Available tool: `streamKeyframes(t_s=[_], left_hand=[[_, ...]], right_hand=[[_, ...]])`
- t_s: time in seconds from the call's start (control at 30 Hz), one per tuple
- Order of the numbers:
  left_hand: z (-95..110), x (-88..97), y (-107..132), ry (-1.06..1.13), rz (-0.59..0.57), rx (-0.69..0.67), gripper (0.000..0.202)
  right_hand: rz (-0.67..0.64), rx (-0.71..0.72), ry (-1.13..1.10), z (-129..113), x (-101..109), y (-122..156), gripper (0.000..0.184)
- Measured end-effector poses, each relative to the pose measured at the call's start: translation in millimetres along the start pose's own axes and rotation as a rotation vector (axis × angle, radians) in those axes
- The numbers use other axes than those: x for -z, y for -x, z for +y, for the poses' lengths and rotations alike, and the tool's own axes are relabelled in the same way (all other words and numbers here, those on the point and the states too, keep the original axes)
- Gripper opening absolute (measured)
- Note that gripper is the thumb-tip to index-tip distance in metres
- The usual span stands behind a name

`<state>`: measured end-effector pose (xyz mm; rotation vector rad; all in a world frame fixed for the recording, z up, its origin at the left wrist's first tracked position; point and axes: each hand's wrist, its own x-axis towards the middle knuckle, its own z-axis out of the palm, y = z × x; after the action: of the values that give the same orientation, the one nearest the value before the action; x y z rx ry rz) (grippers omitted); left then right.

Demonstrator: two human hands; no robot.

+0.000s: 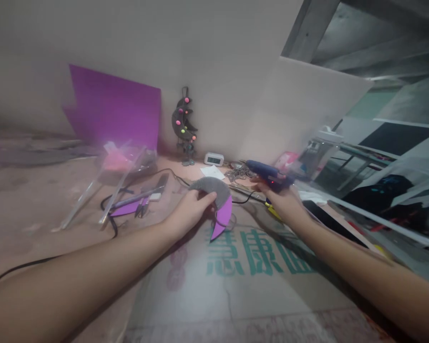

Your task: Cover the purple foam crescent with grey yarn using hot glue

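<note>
Pinched in my left hand is a crescent-moon cutout, its upper part covered with dark grey cord and its lower tip bare purple. A loose end of the cord curls near that tip. My right hand grips a dark blue hot glue gun with a small red light showing. The gun is to the right of the moon, apart from it, its nozzle end pointing left. Behind them, a dark moon ornament with pink, green and orange pompoms leans on the wall.
A purple sheet leans at the back left. Clear glue sticks and plastic bags lie left, beside pens and a purple scrap. A small white digital clock and a chain pile are at the back. A printed sheet covers the front.
</note>
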<state>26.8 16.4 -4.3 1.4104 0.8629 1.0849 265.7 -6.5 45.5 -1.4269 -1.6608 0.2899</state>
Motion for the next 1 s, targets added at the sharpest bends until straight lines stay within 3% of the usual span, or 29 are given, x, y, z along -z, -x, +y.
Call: streamKeyframes(t_s=[0.1,0.27,0.47,1.0], left_hand=[[2.8,0.6,0.3,-0.034,-0.001,-0.022,0.030],[5.5,1.6,2.4,-0.114,0.046,-0.043,0.030],[1.6,1.9,1.8,-0.109,0.075,0.023,0.032],[2.7,1.4,2.7,-0.087,0.074,0.001,0.033]], right_hand=[[-0.050,0.003,-0.001,-9.7,5.8,33.5,0.024],[-0.147,0.186,0.112,-14.8,9.1,57.5,0.016],[-0.300,0.180,0.078,-8.6,2.4,60.1,0.019],[-0.314,0.179,0.256,-17.9,-0.1,58.1,0.021]])
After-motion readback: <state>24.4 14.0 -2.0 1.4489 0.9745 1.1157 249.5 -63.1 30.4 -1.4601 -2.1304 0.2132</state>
